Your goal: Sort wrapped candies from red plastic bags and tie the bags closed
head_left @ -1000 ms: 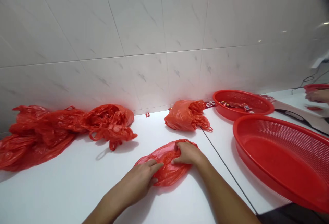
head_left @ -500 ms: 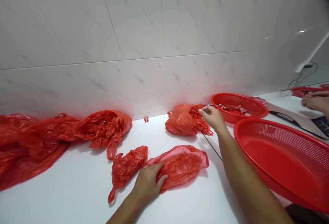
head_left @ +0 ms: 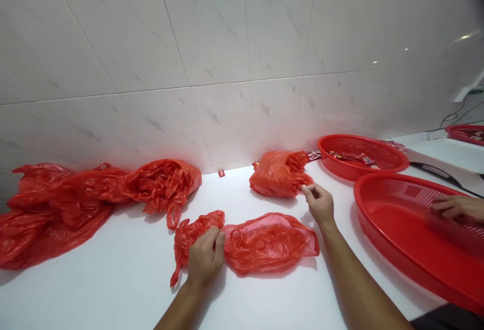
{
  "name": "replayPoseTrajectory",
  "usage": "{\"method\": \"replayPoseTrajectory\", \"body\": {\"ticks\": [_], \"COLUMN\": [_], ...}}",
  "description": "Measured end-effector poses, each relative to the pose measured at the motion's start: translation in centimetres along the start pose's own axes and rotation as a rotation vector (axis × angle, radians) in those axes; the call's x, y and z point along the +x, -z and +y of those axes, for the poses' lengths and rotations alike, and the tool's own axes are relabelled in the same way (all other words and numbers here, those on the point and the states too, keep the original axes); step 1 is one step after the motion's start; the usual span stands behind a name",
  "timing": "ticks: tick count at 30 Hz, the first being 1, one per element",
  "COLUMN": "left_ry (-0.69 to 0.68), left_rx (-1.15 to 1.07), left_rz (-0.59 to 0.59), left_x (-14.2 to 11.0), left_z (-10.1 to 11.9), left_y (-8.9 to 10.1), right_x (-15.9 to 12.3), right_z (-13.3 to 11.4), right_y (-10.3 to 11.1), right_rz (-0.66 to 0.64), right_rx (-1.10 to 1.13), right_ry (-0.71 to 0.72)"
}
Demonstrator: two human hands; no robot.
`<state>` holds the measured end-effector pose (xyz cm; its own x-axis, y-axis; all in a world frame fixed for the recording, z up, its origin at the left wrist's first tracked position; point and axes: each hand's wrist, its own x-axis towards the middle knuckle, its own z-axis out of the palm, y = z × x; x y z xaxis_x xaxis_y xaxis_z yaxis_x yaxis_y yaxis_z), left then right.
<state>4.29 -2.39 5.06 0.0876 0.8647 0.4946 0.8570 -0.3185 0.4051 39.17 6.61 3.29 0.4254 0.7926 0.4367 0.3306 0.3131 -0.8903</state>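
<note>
A: What's your left hand doing?
B: I'm gripping a thin, crinkled red plastic bag, fingers bunched over it.
A: And your right hand?
B: I'm holding it empty, fingers narrow, just beside a puffed red bag.

Red plastic bag, crumpled, flat

Glossy thin plastic bag — smooth plastic basket.
</note>
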Motion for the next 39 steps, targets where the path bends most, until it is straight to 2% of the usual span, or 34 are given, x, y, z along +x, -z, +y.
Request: {"method": "replayPoseTrajectory", "body": {"ticks": [3,5,7,10,13,15,19,21,23,26,29,32,35,37,39], "left_ry": [0.211,0.271,0.279,0.132,-0.113,-0.276,-0.495,-0.552,-0.576,-0.555,-0.514,-0.494,-0.479,-0.472,-0.465], "left_rx": [0.136,0.196,0.229,0.197,0.073,-0.034,-0.146,-0.149,-0.125,-0.060,0.006,0.055,0.069,0.066,0.061], "left_rz": [-0.135,-0.115,-0.030,0.178,0.317,0.280,0.026,-0.037,-0.050,-0.065,-0.080,-0.107,-0.136,-0.139,-0.144], "left_x": [0.7,1.3,1.9,2.1,1.3,0.4,-1.0,-1.3,-1.3,-1.2,-1.3,-1.6,-1.8,-1.8,-1.7], "left_z": [-1.3,-2.5,-3.7,-4.5,-3.2,-1.6,1.1,1.6,1.4,0.7,0.0,-0.4,-0.5,-0.5,-0.5], "left_y": [1.0,1.5,1.8,1.9,1.3,0.6,-1.1,-1.9,-2.7,-3.8,-4.6,-5.0,-5.2,-5.3,-5.3], "right_x": [0.1,0.1,-0.1,-0.5,-0.9,-1.0,-0.1,1.7,4.4,9.8,14.7,17.3,18.4,18.8,19.3], "right_z": [1.7,2.2,2.2,2.2,2.5,2.8,2.9,2.3,1.4,0.2,0.1,1.3,2.8,3.4,3.4], "right_y": [0.4,0.3,-0.1,-0.8,-1.4,-1.7,-2.1,-2.1,-1.7,-0.3,1.8,3.4,3.9,3.7,3.4], "right_rz": [-0.046,-0.106,-0.171,-0.228,-0.222,-0.191,-0.026,0.081,0.158,0.211,0.227,0.165,0.061,-0.021,-0.111], "right_rx": [-0.012,-0.018,-0.024,-0.042,-0.072,-0.099,-0.178,-0.241,-0.318,-0.462,-0.637,-0.793,-0.918,-0.989,-1.047], "right_ry": [0.000,0.012,0.031,0.051,0.051,0.040,-0.012,-0.043,-0.058,-0.064,-0.146,-0.321,-0.502,-0.566,-0.566]}}
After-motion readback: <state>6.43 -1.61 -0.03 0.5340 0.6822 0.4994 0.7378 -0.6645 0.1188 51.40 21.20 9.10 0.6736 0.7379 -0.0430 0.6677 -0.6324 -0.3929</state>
